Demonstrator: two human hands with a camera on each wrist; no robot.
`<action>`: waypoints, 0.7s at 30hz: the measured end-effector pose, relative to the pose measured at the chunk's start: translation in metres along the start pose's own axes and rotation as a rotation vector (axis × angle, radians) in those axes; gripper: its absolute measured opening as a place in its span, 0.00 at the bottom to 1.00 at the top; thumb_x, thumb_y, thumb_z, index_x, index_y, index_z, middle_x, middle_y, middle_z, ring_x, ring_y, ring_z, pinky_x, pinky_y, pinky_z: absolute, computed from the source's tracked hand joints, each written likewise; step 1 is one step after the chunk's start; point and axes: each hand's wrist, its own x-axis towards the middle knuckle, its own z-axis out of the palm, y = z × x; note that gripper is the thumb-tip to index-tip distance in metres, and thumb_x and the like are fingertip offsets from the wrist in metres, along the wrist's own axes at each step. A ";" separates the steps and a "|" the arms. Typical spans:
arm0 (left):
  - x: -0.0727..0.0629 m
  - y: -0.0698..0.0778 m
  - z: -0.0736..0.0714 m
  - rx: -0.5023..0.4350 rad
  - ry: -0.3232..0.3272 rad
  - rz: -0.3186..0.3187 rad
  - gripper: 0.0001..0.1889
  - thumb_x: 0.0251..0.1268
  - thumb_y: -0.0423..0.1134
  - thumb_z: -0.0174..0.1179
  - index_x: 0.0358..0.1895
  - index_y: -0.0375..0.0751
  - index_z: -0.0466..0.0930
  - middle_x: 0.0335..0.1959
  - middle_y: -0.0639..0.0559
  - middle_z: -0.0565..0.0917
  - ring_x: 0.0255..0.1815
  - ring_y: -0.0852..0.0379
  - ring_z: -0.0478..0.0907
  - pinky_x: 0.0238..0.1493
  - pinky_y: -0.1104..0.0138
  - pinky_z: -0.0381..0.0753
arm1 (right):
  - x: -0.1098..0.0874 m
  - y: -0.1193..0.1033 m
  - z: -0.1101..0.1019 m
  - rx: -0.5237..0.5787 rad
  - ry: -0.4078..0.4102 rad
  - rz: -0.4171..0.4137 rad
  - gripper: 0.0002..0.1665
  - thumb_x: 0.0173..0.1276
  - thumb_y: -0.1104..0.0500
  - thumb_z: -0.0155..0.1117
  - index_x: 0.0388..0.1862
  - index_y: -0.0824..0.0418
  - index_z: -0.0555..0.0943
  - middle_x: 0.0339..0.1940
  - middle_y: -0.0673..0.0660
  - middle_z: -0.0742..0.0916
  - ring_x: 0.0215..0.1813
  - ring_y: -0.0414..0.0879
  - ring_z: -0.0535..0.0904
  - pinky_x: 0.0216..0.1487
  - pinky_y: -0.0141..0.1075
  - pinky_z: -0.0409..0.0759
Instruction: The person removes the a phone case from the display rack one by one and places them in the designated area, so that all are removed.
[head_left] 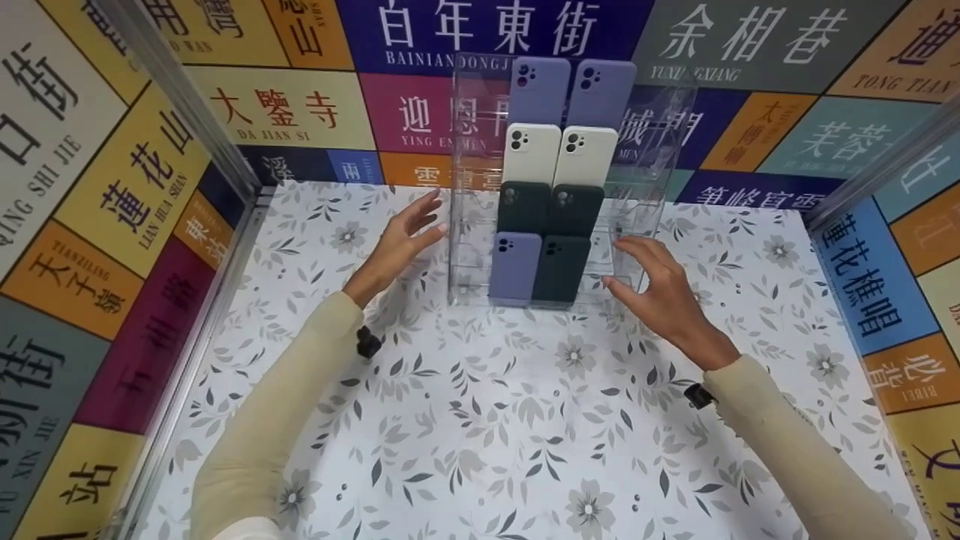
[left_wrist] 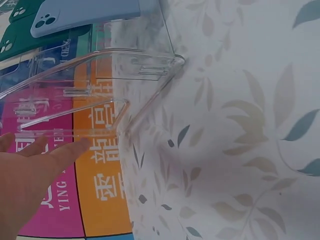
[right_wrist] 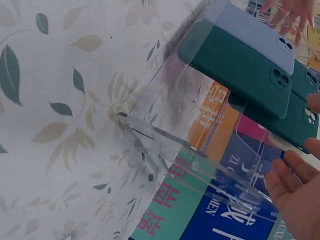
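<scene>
A clear acrylic tiered stand [head_left: 457, 255] holds phone cases in two columns. From the top they run as a purple pair [head_left: 541, 94], a white pair [head_left: 531, 161] and a dark green pair [head_left: 523, 210]. The lowest tier bears a purple case [head_left: 514, 270] on the left beside a dark green case [head_left: 561, 274]. My left hand [head_left: 401, 244] is by the stand's left side with fingers spread, holding nothing. By the right side, my right hand [head_left: 664, 292] has its thumb and fingers apart, also holding nothing. Whether fingertips touch the acrylic I cannot tell.
The stand rests on a white leaf-patterned tabletop [head_left: 480, 420], close to the back panel [head_left: 300, 112] printed with coloured lettered blocks. Similar side panels rise on the left [head_left: 142, 187] and right [head_left: 870, 285]. Each wrist wears a black strap with a small fitting.
</scene>
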 end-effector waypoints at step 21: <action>0.037 0.007 0.014 -0.164 0.008 0.002 0.40 0.83 0.42 0.62 0.91 0.50 0.55 0.87 0.41 0.64 0.84 0.38 0.67 0.78 0.38 0.72 | 0.023 0.001 0.031 0.079 -0.063 0.078 0.29 0.75 0.65 0.77 0.72 0.69 0.82 0.66 0.68 0.84 0.68 0.62 0.81 0.70 0.56 0.80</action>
